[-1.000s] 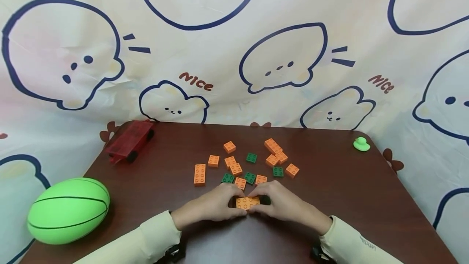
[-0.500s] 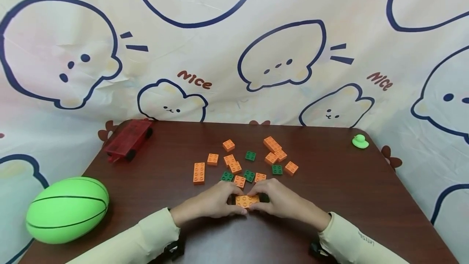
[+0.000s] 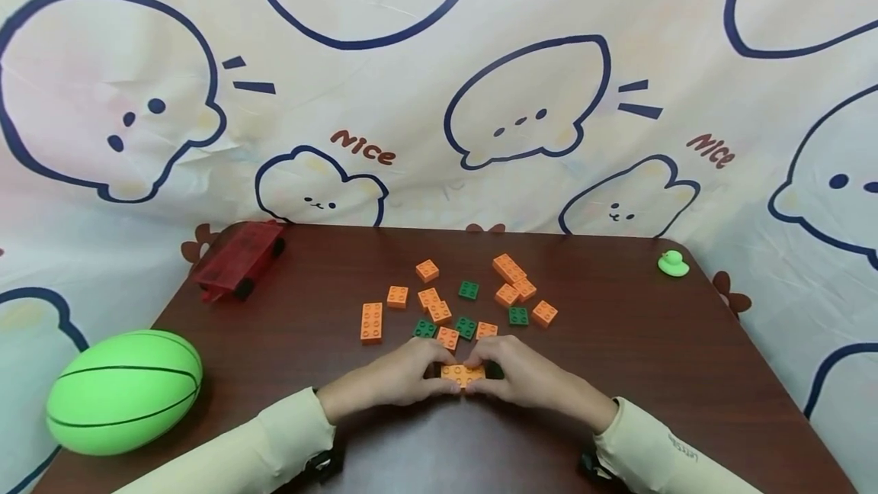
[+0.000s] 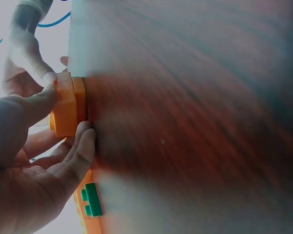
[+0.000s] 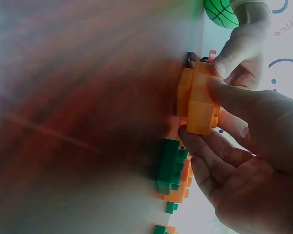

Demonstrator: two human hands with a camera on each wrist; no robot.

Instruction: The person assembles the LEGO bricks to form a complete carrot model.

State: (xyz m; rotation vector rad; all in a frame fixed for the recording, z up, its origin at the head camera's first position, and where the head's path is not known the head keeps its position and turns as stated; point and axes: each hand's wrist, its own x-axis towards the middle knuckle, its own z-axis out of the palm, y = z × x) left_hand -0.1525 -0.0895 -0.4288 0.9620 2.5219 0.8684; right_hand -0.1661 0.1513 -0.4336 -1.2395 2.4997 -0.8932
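Both hands meet at an orange toy brick [image 3: 462,373] with round studs, close in front of the person. From the left, my left hand [image 3: 414,376] pinches it, thumb on the near side. My right hand [image 3: 524,376] pinches the other end the same way. In the left wrist view the thumbs sit at the brick [image 4: 65,109], and a second orange layer [image 4: 80,100] shows beneath it, against the tabletop. The right wrist view shows the same two layers, the upper brick [image 5: 201,105] slightly offset from the lower [image 5: 184,92].
Several loose orange bricks [image 3: 372,322] and green bricks [image 3: 518,316] lie beyond the hands on the dark wooden table [image 3: 638,372]. A green ball [image 3: 125,392] sits at left, a red toy cart [image 3: 241,259] behind it. A small green duck [image 3: 673,264] stands at the far right corner.
The view has tilted slightly. The left thumb has shifted a little on the brick's near side; both hands stay at the same brick, and the loose bricks have not moved.
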